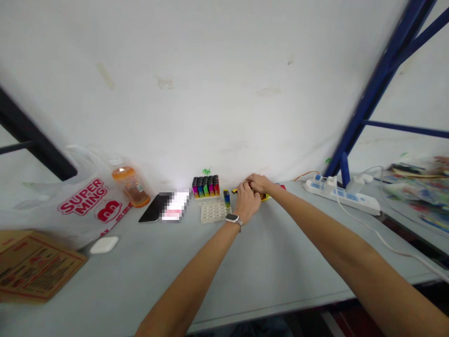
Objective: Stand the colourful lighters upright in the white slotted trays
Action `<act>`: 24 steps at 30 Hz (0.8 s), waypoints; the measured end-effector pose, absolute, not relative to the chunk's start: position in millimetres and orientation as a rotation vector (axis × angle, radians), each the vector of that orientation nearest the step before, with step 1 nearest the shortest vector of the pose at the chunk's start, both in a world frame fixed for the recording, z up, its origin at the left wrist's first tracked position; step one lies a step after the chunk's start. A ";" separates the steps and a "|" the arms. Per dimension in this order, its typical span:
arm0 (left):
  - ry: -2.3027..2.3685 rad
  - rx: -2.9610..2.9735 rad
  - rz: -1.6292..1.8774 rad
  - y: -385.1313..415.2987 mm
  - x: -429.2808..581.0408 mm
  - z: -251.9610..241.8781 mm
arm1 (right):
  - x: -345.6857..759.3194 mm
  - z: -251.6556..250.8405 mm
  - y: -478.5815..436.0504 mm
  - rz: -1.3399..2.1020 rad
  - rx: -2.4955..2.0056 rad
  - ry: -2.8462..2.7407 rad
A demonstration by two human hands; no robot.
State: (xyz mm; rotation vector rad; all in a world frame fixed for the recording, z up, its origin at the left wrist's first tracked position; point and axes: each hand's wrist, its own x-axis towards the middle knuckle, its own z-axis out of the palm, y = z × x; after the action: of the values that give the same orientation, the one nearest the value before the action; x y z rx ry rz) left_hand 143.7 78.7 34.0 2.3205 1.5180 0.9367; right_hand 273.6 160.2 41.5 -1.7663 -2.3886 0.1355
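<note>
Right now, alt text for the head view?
A person's left hand and right hand meet over partly hidden small items on a gray table, beside a pale tray with one lighter at its back corner. Multicolored lighters stand packed behind the tray. Further left are an orange bottle and plastic bag; right, a white power strip.

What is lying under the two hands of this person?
Below the right hand, beside the left hand, part of a yellow item shows. The hands cover much of it, so what it is cannot be seen.
</note>
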 end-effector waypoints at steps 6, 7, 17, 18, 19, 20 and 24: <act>1.852 2.201 0.767 116.2 165.3 30.9 | 286.8 41.3 158.5 0.186 -1.730 -2.497; 1.861 2.222 0.757 118.6 165.4 29.4 | 288.6 40.4 157.4 0.189 -1.736 -2.496; 1.788 2.407 0.620 125.8 150.5 18.9 | 278.8 19.9 127.4 0.074 -1.697 -2.430; 1.754 2.432 0.635 124.0 149.2 16.8 | 277.1 17.7 122.8 0.064 -1.687 -2.424; 1.717 2.462 0.658 121.8 147.9 14.5 | 275.8 15.7 118.2 0.057 -1.676 -2.416; 1.679 2.493 0.681 119.3 146.5 12.2 | 275.0 14.2 113.8 0.055 -1.662 -2.408; 1.586 2.560 0.752 108.6 140.3 4.8 | 274.4 11.3 100.0 0.076 -1.593 -2.360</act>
State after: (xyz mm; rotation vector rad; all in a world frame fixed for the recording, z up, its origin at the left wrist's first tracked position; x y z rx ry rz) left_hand 140.3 108.6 4.8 2.5596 1.5864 0.7525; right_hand 274.4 100.0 11.3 -1.5930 -2.3602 0.0760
